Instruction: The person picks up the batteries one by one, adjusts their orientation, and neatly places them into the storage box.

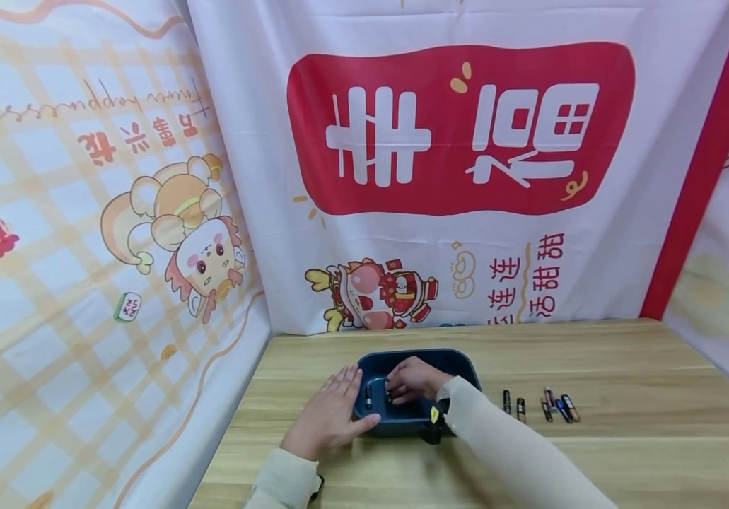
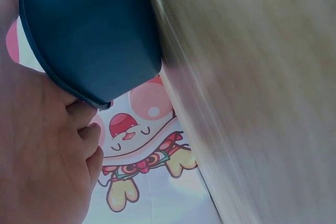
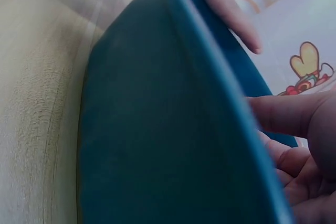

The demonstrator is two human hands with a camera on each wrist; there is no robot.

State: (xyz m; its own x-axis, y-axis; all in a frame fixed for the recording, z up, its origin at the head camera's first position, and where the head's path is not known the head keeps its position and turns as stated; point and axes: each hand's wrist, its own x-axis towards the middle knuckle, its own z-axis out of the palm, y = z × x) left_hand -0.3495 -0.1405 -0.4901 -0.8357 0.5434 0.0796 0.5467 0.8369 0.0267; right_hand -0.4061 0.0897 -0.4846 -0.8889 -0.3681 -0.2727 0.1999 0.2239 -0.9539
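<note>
A dark blue rectangular box, with no lid on it, stands on the table. My left hand rests along its left rim, fingers straight and thumb apart near the front corner; the left wrist view shows the fingers at the rim. My right hand reaches down inside the box, its fingers curled. At their tips a small dark battery is pinched, partly covered by the fingers. Another battery lies on the box floor near the left wall. In the right wrist view the box wall hides the fingertips.
Right of the box, two batteries lie side by side, a dark one and one beside it. Farther right is a small cluster of several batteries, one of them blue. Printed cloth hangs behind the table and along its left side.
</note>
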